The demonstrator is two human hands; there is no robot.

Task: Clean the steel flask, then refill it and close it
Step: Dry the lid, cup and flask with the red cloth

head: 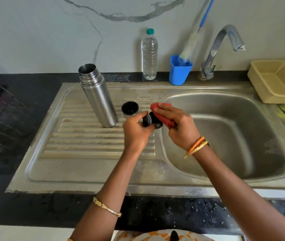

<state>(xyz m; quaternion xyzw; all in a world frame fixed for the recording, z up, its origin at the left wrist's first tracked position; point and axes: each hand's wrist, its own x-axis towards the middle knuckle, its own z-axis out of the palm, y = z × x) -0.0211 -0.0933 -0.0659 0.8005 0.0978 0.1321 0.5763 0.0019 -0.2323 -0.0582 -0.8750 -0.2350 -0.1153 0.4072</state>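
In the head view, the left hand is pinching the black flask stopper by its end, turning its side toward the right hand, which is gripping a red cloth and wiping it. Both are working at the sink edge (likely so drips fall into the basin). Just beyond the left hand, the steel flask is standing open on the drainboard, probably airing, with its cap cup mouth-up beside it. The water bottle is waiting well beyond the right hand, presumably for refilling.
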